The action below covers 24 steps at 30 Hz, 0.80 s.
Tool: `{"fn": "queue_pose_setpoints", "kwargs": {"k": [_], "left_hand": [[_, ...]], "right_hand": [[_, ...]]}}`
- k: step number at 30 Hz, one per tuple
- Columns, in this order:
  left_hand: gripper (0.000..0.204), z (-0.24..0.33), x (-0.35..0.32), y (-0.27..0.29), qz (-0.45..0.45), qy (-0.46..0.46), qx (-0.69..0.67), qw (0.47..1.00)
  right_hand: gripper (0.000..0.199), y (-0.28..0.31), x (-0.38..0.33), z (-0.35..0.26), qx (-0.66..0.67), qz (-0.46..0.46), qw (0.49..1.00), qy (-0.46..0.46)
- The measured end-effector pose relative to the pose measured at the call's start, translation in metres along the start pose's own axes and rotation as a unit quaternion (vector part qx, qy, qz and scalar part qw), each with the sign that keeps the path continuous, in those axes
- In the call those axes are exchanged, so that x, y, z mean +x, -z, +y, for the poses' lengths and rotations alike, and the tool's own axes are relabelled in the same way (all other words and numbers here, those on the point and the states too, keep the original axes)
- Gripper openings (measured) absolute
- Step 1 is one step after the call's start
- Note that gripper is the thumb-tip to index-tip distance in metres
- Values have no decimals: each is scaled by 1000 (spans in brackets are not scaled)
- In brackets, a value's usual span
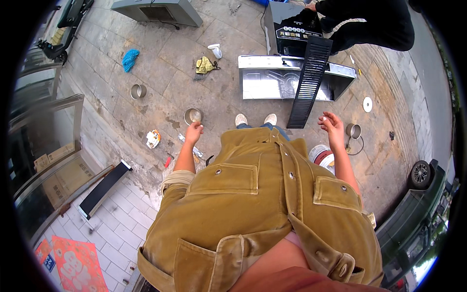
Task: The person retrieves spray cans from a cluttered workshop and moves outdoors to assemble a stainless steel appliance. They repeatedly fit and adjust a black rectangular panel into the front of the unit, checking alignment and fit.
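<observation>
My left hand (194,131) hangs at my left side with loosely bent fingers, nothing visible in it. In the picture its fingertips overlap the lower edge of a round metal collar (193,115) on the ground. On the other side my right hand (332,128) is raised with fingers apart, also holding nothing I can make out. It is nearest to a long black slatted panel (311,80), which leans across an open shiny metal housing (267,83). Below that hand stands a white and red bucket (322,156), partly hidden by my arm and jacket.
A co-worker in black (374,24) is beside a dark glossy appliance (294,31). Around lie a blue cloth (130,60), a yellow cloth (205,65), a white cup-like piece (215,50), metal collars (138,91) and a white disc (367,104). A grey hood unit (158,12) lies far left; a dark car (413,214) stands right.
</observation>
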<state>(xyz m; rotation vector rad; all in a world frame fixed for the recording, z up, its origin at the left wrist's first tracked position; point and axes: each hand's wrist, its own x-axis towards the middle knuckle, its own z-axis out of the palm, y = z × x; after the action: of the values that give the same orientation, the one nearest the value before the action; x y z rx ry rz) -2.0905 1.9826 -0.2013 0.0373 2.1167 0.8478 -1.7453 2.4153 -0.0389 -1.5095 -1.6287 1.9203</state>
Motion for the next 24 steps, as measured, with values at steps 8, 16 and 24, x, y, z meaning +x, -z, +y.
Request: {"fn": "queue_pose_setpoints", "kwargs": {"k": [8,16,24], "left_hand": [[36,22,2,-25,14,-7,-11,1000],[36,26,0,-44,-2,-10,-4,1000],[34,20,-3,-45,-6,-3,-11,1000]], "right_hand": [[30,32,22,-1,13,-14,1000,-1],[30,41,31,-11,-1,-20,1000,1],[29,41,32,-10,6,-27,1000,6]]}}
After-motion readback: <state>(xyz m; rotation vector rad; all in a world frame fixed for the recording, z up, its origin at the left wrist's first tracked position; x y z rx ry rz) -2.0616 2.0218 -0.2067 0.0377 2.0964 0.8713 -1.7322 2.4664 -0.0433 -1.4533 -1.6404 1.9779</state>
